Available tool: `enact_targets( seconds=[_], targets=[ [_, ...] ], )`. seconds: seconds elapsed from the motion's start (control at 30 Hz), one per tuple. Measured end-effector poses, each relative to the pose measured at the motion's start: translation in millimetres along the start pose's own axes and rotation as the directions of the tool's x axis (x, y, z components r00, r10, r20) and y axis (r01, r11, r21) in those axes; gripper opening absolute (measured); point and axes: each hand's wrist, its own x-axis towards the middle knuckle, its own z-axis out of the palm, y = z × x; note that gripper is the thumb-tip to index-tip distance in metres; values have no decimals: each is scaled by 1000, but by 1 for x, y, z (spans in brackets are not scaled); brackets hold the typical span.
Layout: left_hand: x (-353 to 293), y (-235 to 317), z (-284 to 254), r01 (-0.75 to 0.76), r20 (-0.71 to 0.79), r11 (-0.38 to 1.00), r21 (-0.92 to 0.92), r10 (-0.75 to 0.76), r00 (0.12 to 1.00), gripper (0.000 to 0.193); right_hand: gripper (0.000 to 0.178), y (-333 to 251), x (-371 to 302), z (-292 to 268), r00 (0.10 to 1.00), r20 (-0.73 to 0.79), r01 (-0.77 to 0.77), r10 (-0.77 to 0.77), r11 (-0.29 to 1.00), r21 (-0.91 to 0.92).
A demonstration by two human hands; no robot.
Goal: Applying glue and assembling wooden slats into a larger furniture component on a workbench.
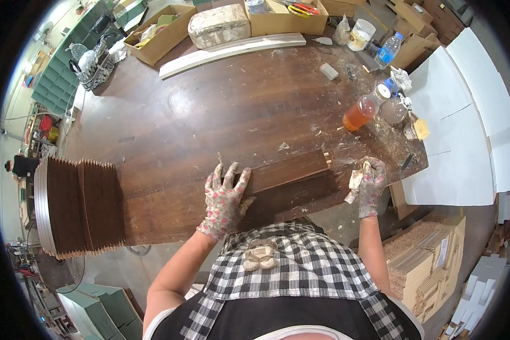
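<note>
Left hand (225,198) spread against a brown board (289,171), right hand (373,181) gripping a cloth (355,181); a forward swing could topple the amber bottle (360,113) beyond it.

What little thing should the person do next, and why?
Perhaps move the right hand slightly left, bringing its crumpled rag to the dark brown wooden board. The rag is already gripped but sits apart from the board's right end, while the left hand rests at the other end, which may help keep it steady.
</note>
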Motion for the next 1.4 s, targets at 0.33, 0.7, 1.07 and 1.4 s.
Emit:
enact_targets(
  seconds=[0.33, 0.7, 1.07, 1.4],
  targets=[
    [-7, -18, 29, 66, -89, 947, -315, -99, 991, 98, 17, -104, -92, 150, 465, 641, 842, -611, 529, -105],
    [4, -14, 12, 48, -65, 948, -314, -72, 995, 99, 14, -4, 36, -1, 997, 47, 77, -66, 947, -313],
    [-3, -18, 17, 42, -25, 980, -193, -48, 999, 83, 17, -128, 196, 7, 774, 114, 620, -623, 708, -339],
    [-12, -15, 15, 52, 18, 991, -123, -51, 999, 76, 49, -111, 176, 18, 793, 556, 606, -248, 413, -680]
  ],
)
